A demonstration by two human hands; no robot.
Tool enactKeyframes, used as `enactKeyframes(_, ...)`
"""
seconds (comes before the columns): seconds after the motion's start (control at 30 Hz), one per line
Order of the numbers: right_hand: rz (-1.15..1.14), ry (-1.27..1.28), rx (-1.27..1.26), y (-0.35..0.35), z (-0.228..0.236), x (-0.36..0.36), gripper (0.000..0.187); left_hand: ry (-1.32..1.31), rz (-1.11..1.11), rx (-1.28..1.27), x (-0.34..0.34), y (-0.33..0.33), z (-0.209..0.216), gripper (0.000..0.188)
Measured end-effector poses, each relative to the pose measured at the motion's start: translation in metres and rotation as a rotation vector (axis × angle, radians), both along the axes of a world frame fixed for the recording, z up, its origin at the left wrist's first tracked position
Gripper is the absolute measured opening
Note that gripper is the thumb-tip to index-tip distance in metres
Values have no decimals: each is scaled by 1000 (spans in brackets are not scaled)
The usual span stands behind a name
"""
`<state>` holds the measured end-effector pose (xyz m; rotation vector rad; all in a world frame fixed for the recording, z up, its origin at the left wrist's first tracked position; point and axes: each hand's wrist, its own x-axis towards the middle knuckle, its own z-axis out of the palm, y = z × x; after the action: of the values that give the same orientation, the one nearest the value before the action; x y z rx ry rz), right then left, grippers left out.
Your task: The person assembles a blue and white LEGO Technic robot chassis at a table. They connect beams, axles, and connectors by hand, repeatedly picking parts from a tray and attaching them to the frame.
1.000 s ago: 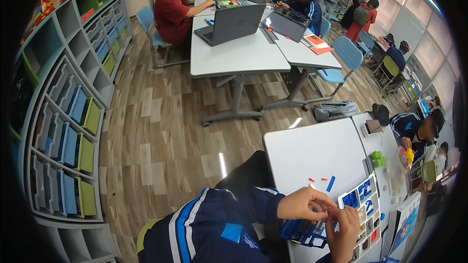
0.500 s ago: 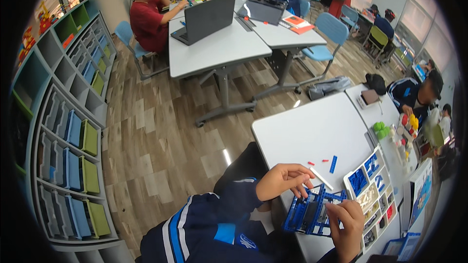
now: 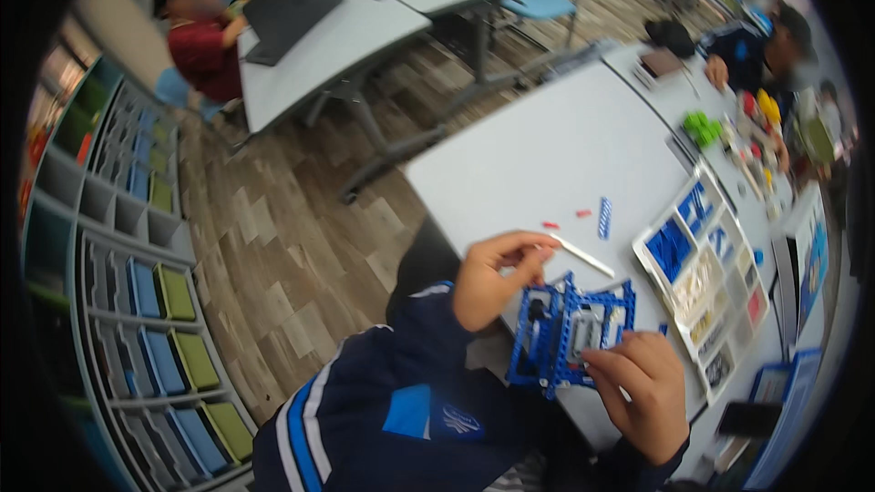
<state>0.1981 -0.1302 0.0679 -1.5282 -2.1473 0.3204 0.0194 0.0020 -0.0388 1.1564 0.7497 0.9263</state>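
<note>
A blue frame of pegged building beams, with grey and dark parts inside, sits at the near edge of the white table. My left hand is above its far left corner, thumb and fingers bent together. What they pinch, if anything, is too small to make out. Just past those fingertips lies a thin white rod. At the frame's right side, my right hand has thumb and forefinger pinched on it near the grey parts. Two small red pieces and a blue beam lie farther off.
Right of the frame stands a white compartment tray of sorted building parts. Beyond it are a green piece and a person at work. A box and a blue tray stand at the far right.
My view has turned, so the table and both hands show higher up. The left fingertips have come slightly away from the blue frame; the right hand stays at its right side.
</note>
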Motion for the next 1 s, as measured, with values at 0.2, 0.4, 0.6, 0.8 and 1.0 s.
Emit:
enactKeyframes(0.2,-18,35,19,-3,-16,5,28,74,161,384,0,1,-12,16)
enactKeyframes(0.4,45,58,53,-2,-19,12,33,145,-48,245,3,8,-11,18)
enactKeyframes(0.6,-34,90,73,-2,-15,10,29,113,-56,196,4,9,-15,22)
enactKeyframes(0.8,17,77,60,1,-19,14,32,24,47,243,-5,8,-6,23)
enactKeyframes(1.0,-15,57,52,3,-18,14,31,124,-18,390,-9,3,-1,21)
